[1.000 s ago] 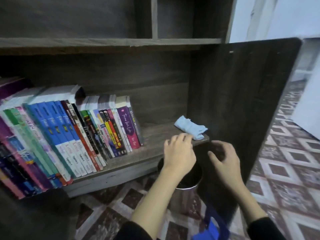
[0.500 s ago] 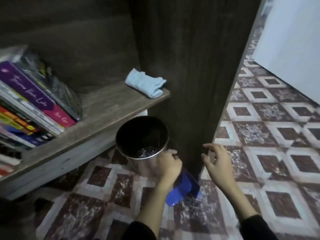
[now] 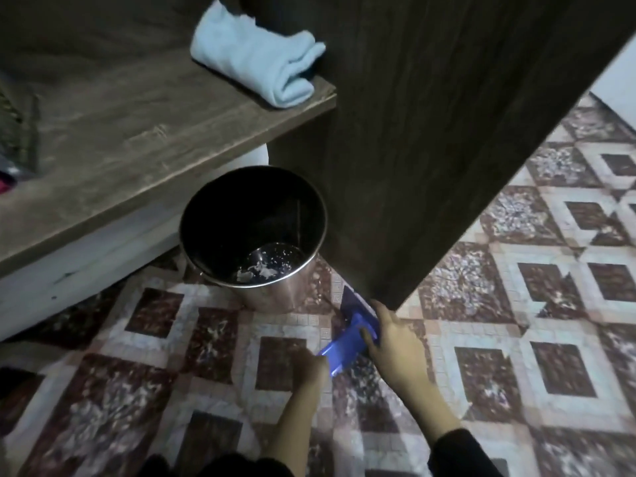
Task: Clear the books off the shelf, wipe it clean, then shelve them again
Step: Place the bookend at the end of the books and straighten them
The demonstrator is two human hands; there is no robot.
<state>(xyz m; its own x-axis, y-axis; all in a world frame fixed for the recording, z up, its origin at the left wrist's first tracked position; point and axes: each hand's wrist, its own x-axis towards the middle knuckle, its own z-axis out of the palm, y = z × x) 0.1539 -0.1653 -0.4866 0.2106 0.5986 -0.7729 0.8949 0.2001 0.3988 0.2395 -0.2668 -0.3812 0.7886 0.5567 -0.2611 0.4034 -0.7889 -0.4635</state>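
A folded light-blue cloth (image 3: 258,63) lies at the right end of the wooden shelf (image 3: 137,132), against the dark side panel (image 3: 447,132). Only a sliver of the books (image 3: 8,166) shows at the far left edge. Down on the tiled floor, both hands are at a blue plastic dustpan (image 3: 344,346) at the foot of the panel. My left hand (image 3: 309,370) grips its lower end. My right hand (image 3: 392,342) pinches its upper part, thumb laid over it.
A shiny metal bucket (image 3: 254,235) with bits of debris at its bottom stands on the floor, tucked against the shelf's base and the side panel. Patterned maroon and white tiles (image 3: 516,304) spread to the right. A white wall (image 3: 616,77) is at the far right.
My view has dropped from the shelf to the floor. Both hands moved down from the bucket's rim to the blue dustpan by the panel's foot. The cloth stays put.
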